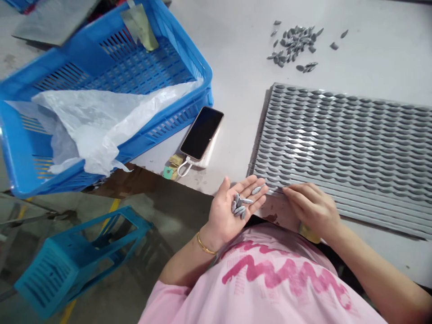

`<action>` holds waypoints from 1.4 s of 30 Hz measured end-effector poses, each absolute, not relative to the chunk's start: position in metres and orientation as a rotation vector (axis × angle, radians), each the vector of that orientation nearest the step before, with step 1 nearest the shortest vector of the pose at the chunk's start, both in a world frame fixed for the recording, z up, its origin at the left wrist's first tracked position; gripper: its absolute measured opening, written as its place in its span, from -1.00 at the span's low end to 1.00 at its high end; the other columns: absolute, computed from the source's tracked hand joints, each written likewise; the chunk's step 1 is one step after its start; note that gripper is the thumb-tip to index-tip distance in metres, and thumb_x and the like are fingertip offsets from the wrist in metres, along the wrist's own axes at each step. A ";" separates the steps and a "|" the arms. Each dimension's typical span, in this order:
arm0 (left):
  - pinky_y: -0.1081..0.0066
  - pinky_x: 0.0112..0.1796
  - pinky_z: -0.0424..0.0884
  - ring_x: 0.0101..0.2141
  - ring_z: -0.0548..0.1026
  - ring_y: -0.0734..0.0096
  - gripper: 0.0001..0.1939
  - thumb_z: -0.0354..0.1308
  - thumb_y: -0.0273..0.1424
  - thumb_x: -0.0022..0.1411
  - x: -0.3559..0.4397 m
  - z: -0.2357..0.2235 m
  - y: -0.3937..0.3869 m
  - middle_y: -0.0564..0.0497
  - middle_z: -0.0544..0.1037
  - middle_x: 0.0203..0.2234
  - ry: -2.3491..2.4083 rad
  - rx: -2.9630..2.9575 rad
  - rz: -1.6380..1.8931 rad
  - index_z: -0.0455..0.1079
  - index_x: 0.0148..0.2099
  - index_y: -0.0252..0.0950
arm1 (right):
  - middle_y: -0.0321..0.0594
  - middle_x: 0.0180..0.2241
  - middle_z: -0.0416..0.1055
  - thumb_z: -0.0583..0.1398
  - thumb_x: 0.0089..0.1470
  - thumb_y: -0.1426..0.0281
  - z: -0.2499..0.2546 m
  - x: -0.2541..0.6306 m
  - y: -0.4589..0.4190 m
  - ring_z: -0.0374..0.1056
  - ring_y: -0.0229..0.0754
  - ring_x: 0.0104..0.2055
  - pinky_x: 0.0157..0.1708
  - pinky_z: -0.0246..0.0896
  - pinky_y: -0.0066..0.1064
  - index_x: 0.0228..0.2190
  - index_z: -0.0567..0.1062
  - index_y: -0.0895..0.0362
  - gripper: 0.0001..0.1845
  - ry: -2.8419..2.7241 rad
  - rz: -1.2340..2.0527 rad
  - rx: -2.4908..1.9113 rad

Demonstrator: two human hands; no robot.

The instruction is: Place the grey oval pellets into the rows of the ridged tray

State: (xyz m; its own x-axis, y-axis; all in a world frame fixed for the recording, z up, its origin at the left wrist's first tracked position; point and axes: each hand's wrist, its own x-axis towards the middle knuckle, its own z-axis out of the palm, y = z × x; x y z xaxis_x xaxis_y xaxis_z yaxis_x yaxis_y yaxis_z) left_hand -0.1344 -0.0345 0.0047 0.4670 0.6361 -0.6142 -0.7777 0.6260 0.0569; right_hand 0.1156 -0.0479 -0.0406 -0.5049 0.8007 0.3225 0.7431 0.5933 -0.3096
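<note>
My left hand (229, 211) lies palm up near the table edge, cradling several small grey oval metal weights (239, 206) that look like lead sinkers. One more weight (256, 190) rests on its fingers. My right hand (312, 209) rests its fingertips on the near rows of a grey metal board (340, 144), which is filled with rows of oval pockets and weights. I cannot tell whether it pinches anything. A yellowish object (308, 233) shows under that hand. A loose pile of the weights (293, 46) lies on the pale table (236, 49) beyond the board.
A blue slatted crate (111, 67) holding a white plastic bag (91, 121) stands left of the table. A black phone (201, 133) lies on a power bank with a white cable. A smaller blue crate (77, 261) sits on the floor below.
</note>
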 end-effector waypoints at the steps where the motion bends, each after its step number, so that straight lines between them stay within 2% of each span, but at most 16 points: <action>1: 0.07 0.23 0.22 0.24 0.32 -0.11 -0.35 -0.03 -0.03 0.38 -0.134 0.005 -0.035 -0.38 0.36 0.23 0.644 -0.248 0.879 0.39 0.17 -0.53 | -0.11 -0.17 0.53 0.17 0.16 0.60 -0.040 0.117 -0.048 0.43 -0.11 -0.17 -0.15 0.41 -0.25 -0.01 0.48 0.09 -0.63 -2.421 0.170 -1.234; 5: 0.07 0.23 0.22 0.24 0.33 -0.09 -0.35 -0.02 -0.02 0.38 -0.135 0.003 -0.035 -0.37 0.39 0.21 0.639 -0.261 0.874 0.40 0.18 -0.50 | -0.07 -0.12 0.50 0.14 0.16 0.61 -0.039 0.125 -0.049 0.40 -0.08 -0.12 -0.10 0.40 -0.21 0.08 0.43 0.11 -0.54 -2.522 0.141 -1.187; 8: 0.08 0.23 0.22 0.24 0.32 -0.10 -0.35 -0.02 -0.02 0.38 -0.134 0.002 -0.034 -0.37 0.39 0.21 0.630 -0.251 0.868 0.41 0.17 -0.50 | -0.05 -0.13 0.48 0.11 0.15 0.65 -0.039 0.126 -0.048 0.38 -0.09 -0.13 -0.14 0.39 -0.24 0.10 0.40 0.14 -0.50 -2.539 0.125 -1.152; 13: 0.07 0.24 0.20 0.25 0.30 -0.14 -0.33 -0.02 -0.01 0.37 -0.134 0.002 -0.035 -0.39 0.34 0.25 0.594 -0.243 0.869 0.39 0.17 -0.54 | -0.04 -0.14 0.49 0.10 0.17 0.63 -0.039 0.125 -0.045 0.39 -0.09 -0.15 -0.15 0.39 -0.25 0.05 0.44 0.18 -0.57 -2.540 0.111 -1.131; 17: 0.08 0.23 0.20 0.26 0.28 -0.14 -0.30 -0.05 0.01 0.37 -0.134 0.002 -0.038 -0.40 0.32 0.26 0.564 -0.238 0.866 0.39 0.18 -0.54 | -0.11 -0.17 0.51 0.18 0.17 0.54 -0.028 0.115 -0.044 0.40 -0.13 -0.19 -0.19 0.37 -0.31 0.05 0.47 0.13 -0.60 -2.464 0.101 -1.215; 22: 0.17 0.13 0.31 0.09 0.48 0.03 -0.30 -0.10 0.02 0.39 -0.133 0.004 -0.041 -0.39 0.45 0.14 0.564 -0.246 0.839 0.40 0.18 -0.52 | -0.06 -0.10 0.49 0.26 0.15 0.47 -0.006 0.076 -0.043 0.38 -0.07 -0.15 -0.16 0.37 -0.21 0.14 0.40 0.07 -0.49 -2.376 0.237 -1.163; 25: 0.23 0.08 0.36 0.00 0.53 0.13 -0.29 -0.13 0.03 0.39 -0.133 0.006 -0.042 -0.37 0.49 0.11 0.571 -0.259 0.837 0.39 0.19 -0.51 | -0.04 -0.09 0.49 0.22 0.18 0.46 0.001 0.059 -0.041 0.37 -0.07 -0.17 -0.18 0.37 -0.21 0.06 0.46 0.08 -0.61 -2.428 0.307 -1.087; 30: 0.25 0.07 0.36 -0.02 0.52 0.17 -0.26 -0.15 0.07 0.38 -0.138 0.003 -0.045 -0.37 0.44 0.16 0.561 -0.285 0.805 0.37 0.22 -0.47 | -0.10 -0.12 0.51 0.18 0.23 0.45 0.002 0.057 -0.040 0.40 -0.13 -0.21 -0.24 0.34 -0.28 -0.14 0.54 0.09 -0.81 -2.517 0.456 -1.098; 36: 0.24 0.00 0.39 -0.09 0.55 0.16 -0.19 -0.17 0.12 0.35 -0.139 0.000 -0.049 -0.42 0.50 0.07 0.518 -0.342 0.793 0.39 0.19 -0.51 | -0.18 -0.20 0.51 0.12 0.30 0.38 0.009 0.054 -0.033 0.45 -0.23 -0.27 -0.31 0.31 -0.39 -0.19 0.53 0.07 -0.83 -2.520 0.620 -1.111; 39: 0.20 0.02 0.39 -0.07 0.55 0.11 -0.27 -0.17 0.05 0.39 -0.141 0.002 -0.047 -0.39 0.56 -0.02 0.563 -0.345 0.814 0.44 0.11 -0.52 | -0.17 -0.23 0.51 0.15 0.28 0.38 0.014 0.053 -0.031 0.45 -0.24 -0.28 -0.34 0.31 -0.42 -0.20 0.52 0.09 -0.86 -2.445 0.569 -1.108; 42: 0.16 0.06 0.38 -0.02 0.54 0.05 -0.40 -0.10 -0.07 0.41 -0.148 0.003 -0.040 -0.35 0.58 -0.09 0.674 -0.342 0.908 0.49 0.01 -0.51 | -0.25 -0.33 0.50 0.20 0.22 0.45 0.015 0.057 -0.033 0.43 -0.30 -0.38 -0.40 0.29 -0.48 -0.26 0.50 0.08 -0.94 -2.309 0.525 -1.187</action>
State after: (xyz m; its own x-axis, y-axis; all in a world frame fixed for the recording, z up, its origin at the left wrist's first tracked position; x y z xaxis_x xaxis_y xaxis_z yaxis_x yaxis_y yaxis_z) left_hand -0.1477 -0.0399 0.0026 0.4320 0.6084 -0.6658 -0.8134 0.5817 0.0039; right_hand 0.0567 -0.0328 0.0148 -0.5032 0.8285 0.2455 0.6409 0.5484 -0.5371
